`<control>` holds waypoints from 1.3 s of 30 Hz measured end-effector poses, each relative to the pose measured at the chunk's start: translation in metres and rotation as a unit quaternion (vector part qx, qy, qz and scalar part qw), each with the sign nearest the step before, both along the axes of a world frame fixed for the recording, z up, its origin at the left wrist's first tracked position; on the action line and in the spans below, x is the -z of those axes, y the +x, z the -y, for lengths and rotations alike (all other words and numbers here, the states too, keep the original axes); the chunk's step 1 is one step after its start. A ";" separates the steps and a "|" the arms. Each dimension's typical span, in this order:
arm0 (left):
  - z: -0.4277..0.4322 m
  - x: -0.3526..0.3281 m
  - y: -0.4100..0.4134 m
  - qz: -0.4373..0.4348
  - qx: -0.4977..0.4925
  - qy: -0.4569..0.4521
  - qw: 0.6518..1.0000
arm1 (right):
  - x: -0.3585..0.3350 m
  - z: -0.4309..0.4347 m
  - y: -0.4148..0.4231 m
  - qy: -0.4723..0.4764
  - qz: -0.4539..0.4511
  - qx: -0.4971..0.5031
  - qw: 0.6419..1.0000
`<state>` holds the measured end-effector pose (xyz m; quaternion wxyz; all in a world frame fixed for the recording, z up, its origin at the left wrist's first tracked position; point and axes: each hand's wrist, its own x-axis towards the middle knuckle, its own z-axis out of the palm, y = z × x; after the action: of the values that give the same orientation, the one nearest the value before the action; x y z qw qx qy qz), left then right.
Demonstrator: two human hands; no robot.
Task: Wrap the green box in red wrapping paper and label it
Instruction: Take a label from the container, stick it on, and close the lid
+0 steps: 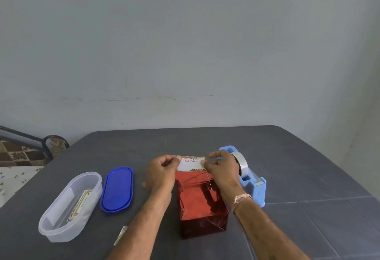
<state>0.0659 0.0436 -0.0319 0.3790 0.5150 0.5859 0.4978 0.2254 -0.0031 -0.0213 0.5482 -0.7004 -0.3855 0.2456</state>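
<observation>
Both grips are pinched on the "Best Wishes" label [191, 164]: my left hand [162, 174] nips its left edge between thumb and fingers, my right hand [221, 168] nips its right edge the same way. Nearest me, the box in red wrapping paper [202, 204] lies lengthwise on the grey table [308, 177], between my forearms, its shiny foil already folded shut all round, so I judge the wrapping done and the labelling step in hand. I hold the label at the box's far end, just beyond the foil's far edge; whether it touches the paper I cannot tell. Next it should be laid flat on the top face and fixed, which probably calls for freeing one hand to pull tape. The blue tape dispenser [247, 174] stands just beside my right wrist. To my left lie a clear tub [70, 206] with more cards inside and its blue lid [117, 188] beside it, well apart from the box.
</observation>
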 end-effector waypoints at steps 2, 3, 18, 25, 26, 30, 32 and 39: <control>-0.009 0.005 0.005 -0.012 -0.020 -0.022 0.999 | 0.001 -0.007 0.003 -0.010 0.034 0.010 0.999; -0.013 0.008 0.006 -0.012 -0.024 -0.032 0.999 | 0.001 -0.009 0.005 -0.011 0.048 0.012 0.999; -0.044 0.046 0.017 0.022 -0.026 -0.085 0.996 | 0.013 -0.034 0.017 -0.037 0.150 -0.025 0.988; -0.047 0.050 0.019 0.011 -0.041 -0.079 0.996 | 0.017 -0.035 0.012 -0.020 0.187 -0.024 0.982; -0.047 0.050 0.020 0.008 -0.041 -0.076 0.996 | 0.018 -0.035 0.012 -0.015 0.192 -0.023 0.981; -0.047 0.051 0.020 -0.018 -0.061 -0.059 0.996 | 0.018 -0.034 0.012 -0.014 0.217 -0.029 0.976; -0.046 0.051 0.020 -0.030 -0.069 -0.051 0.996 | 0.018 -0.034 0.010 -0.015 0.230 -0.031 0.973; -0.042 0.049 0.022 -0.073 -0.074 -0.033 0.994 | 0.020 -0.031 0.007 -0.010 0.262 -0.036 0.964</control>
<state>0.0878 0.0853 -0.0806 0.3138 0.4926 0.6647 0.4659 0.2327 0.0275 -0.0408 0.4118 -0.7311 -0.5386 0.0764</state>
